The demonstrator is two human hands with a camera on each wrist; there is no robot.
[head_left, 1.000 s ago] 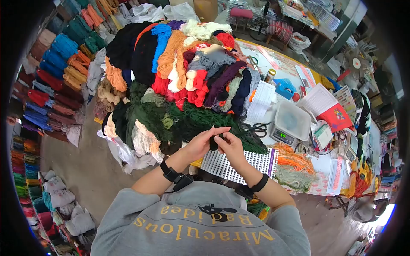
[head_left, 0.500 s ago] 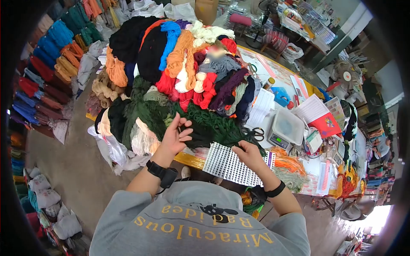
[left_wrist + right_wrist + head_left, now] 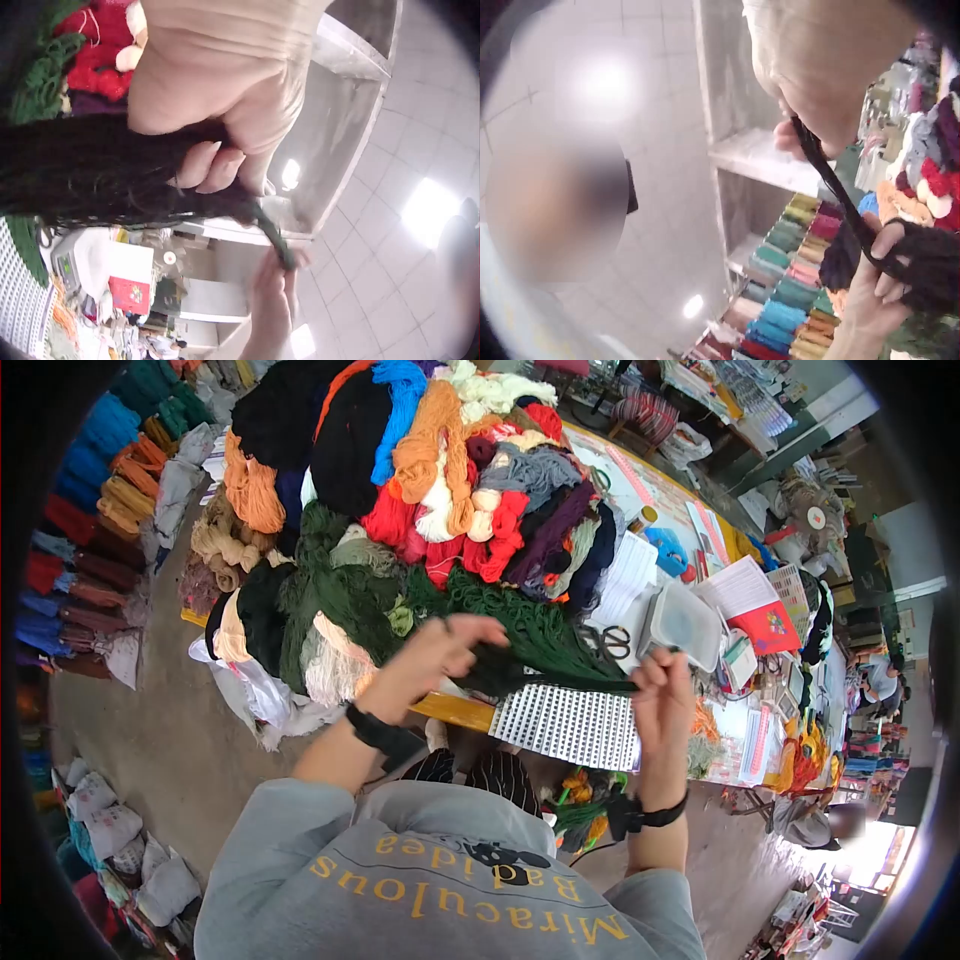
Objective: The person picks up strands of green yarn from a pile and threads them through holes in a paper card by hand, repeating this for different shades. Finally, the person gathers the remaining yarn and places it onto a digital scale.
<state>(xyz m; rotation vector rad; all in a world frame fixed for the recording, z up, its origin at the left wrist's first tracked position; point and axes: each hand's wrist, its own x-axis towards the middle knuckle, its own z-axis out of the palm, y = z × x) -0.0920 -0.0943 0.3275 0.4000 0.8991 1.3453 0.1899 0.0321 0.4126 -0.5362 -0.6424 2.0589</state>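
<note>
A hank of dark green, nearly black yarn (image 3: 82, 172) runs through my left hand (image 3: 432, 660), whose fingers curl round it in the left wrist view. From there a narrow twisted length of the yarn (image 3: 836, 191) stretches taut across to my right hand (image 3: 663, 690), which pinches its end. Both hands are raised at the near table edge, the right one well out to the side. Below the stretched yarn lies a white sheet with rows of dark marks (image 3: 565, 725). Loose green yarn (image 3: 500, 615) spreads on the table just beyond.
A big heap of coloured yarn hanks (image 3: 430, 460) covers the table's left part. To the right are black-handled scissors (image 3: 612, 644), a clear plastic tub (image 3: 684, 625), papers (image 3: 625, 575) and a red folder (image 3: 768, 630). Hanging yarn (image 3: 95, 560) lines the left side.
Both hands were close together, then moved apart with the left opened. Now the left grips the yarn, and the right has swung outward, drawing a length of it taut.
</note>
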